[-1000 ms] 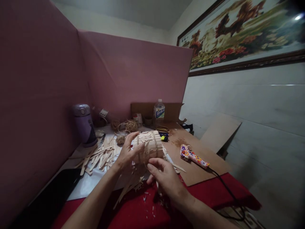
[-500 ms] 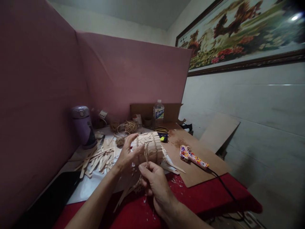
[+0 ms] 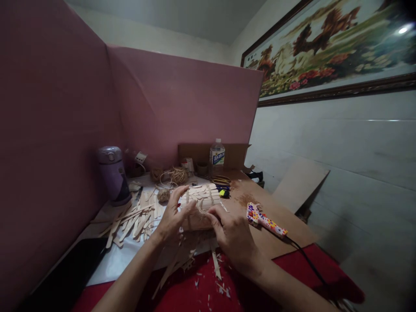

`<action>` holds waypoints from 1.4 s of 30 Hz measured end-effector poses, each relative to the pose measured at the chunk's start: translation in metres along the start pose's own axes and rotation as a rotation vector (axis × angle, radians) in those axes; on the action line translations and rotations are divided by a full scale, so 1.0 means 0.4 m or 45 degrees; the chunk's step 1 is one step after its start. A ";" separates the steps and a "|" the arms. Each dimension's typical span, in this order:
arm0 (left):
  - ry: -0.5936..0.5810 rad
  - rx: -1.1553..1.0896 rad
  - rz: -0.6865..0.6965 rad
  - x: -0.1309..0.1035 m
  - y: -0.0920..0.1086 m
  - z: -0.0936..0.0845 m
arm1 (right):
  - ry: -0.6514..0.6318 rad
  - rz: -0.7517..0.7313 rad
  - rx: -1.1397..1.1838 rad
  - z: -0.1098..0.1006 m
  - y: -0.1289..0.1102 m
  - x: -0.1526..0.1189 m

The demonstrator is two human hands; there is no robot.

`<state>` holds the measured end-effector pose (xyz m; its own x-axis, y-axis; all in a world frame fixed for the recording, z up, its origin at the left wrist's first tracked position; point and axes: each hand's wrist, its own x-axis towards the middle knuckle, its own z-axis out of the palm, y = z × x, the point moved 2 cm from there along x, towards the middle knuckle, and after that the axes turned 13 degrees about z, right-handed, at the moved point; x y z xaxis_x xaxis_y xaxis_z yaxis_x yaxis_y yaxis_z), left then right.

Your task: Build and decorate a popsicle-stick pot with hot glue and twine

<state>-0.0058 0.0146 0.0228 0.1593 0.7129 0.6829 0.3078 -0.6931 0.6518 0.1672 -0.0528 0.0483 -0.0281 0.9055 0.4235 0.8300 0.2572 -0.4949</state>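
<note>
A cylinder covered in pale wooden craft sticks (image 3: 203,193) lies on its side between my hands, with bands of jute twine around it. My left hand (image 3: 173,214) grips its left end, fingers over the top and thumb across the near side. Pinched between the thumb and forefinger of my right hand (image 3: 232,232) is a strand of twine (image 3: 202,211) that runs from the front of the cylinder. The lower fingers of the right hand are partly hidden. Below, wood scraps (image 3: 215,262) and white bits lie on the red cloth (image 3: 191,290).
Loose craft sticks (image 3: 139,221) are heaped at left, near a purple flask (image 3: 114,175). Twine balls (image 3: 178,174), scissors (image 3: 221,179) and a plastic bottle (image 3: 217,156) stand behind. A flower-patterned glue gun (image 3: 264,219) with a black cord rests on cardboard (image 3: 286,242) at right.
My right hand has moved up and to the right, drawing the twine strand sideways where it hung downward before. The left hand keeps its hold on the cylinder.
</note>
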 end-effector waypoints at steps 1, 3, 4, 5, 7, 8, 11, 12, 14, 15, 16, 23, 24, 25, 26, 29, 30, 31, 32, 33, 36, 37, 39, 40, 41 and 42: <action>0.003 0.004 -0.001 0.000 -0.002 0.000 | 0.017 -0.022 -0.011 -0.004 0.000 0.006; 0.010 0.011 0.006 0.000 -0.004 0.000 | 0.042 -0.047 -0.022 -0.011 -0.002 0.018; 0.012 0.014 0.013 0.000 -0.005 0.000 | 0.052 -0.055 -0.024 -0.013 -0.003 0.022; 0.012 0.014 0.020 0.000 -0.005 0.000 | 0.058 -0.063 -0.028 -0.013 -0.005 0.027; 0.011 0.004 0.035 0.001 -0.005 -0.001 | 0.067 -0.083 -0.054 -0.012 -0.007 0.033; 0.011 -0.002 0.041 0.001 -0.004 -0.001 | 0.075 -0.095 -0.076 -0.010 -0.007 0.036; 0.011 -0.015 0.020 0.000 -0.001 -0.002 | 0.111 -0.148 -0.162 -0.003 -0.005 0.043; 0.011 -0.019 0.010 -0.001 0.000 -0.002 | 0.124 -0.167 -0.188 -0.001 -0.004 0.045; 0.002 -0.032 -0.003 -0.002 0.004 0.000 | 0.128 -0.200 -0.227 0.000 -0.002 0.049; -0.003 -0.036 -0.005 -0.003 0.005 0.001 | 0.120 -0.212 -0.238 0.000 -0.001 0.050; -0.006 -0.035 -0.006 -0.003 0.007 0.002 | 0.110 -0.221 -0.247 0.000 -0.001 0.050; -0.011 -0.006 0.025 0.000 0.011 0.006 | 0.067 -0.266 -0.276 -0.003 0.000 0.048; -0.013 -0.010 0.025 0.000 0.010 0.007 | 0.068 -0.265 -0.238 -0.004 0.002 0.050; -0.015 -0.015 0.022 0.000 0.009 0.007 | 0.073 -0.258 -0.186 -0.005 0.006 0.052; -0.015 -0.020 0.020 0.000 0.008 0.007 | 0.078 -0.245 -0.130 -0.007 0.010 0.055; -0.020 -0.022 0.016 0.000 0.006 0.008 | 0.079 -0.212 -0.029 -0.014 0.024 0.066; -0.022 -0.020 0.017 0.000 0.006 0.008 | 0.075 -0.221 -0.033 -0.017 0.027 0.070; -0.020 -0.018 0.019 0.000 0.006 0.009 | 0.071 -0.246 -0.051 -0.020 0.029 0.073; -0.018 -0.017 0.023 0.001 0.005 0.009 | 0.070 -0.284 -0.082 -0.024 0.029 0.076; -0.016 -0.017 0.027 0.001 0.005 0.009 | 0.073 -0.327 -0.123 -0.028 0.028 0.079; -0.013 -0.020 0.037 0.001 0.005 0.009 | 0.088 -0.437 -0.277 -0.036 0.023 0.087; -0.013 -0.021 0.041 0.001 0.005 0.009 | 0.092 -0.460 -0.324 -0.038 0.021 0.090; -0.017 -0.027 0.047 0.000 0.005 0.009 | 0.102 -0.490 -0.384 -0.036 0.019 0.093; -0.018 -0.029 0.048 0.000 0.004 0.009 | 0.108 -0.498 -0.397 -0.034 0.019 0.093; -0.018 -0.032 0.049 -0.001 0.003 0.009 | 0.115 -0.502 -0.405 -0.030 0.019 0.094; -0.019 -0.035 0.049 -0.001 0.002 0.009 | 0.120 -0.506 -0.406 -0.025 0.020 0.094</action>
<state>-0.0022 0.0142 0.0217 0.1847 0.6873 0.7025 0.2754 -0.7223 0.6344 0.1784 -0.0202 0.0680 -0.3375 0.7205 0.6058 0.8944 0.4461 -0.0323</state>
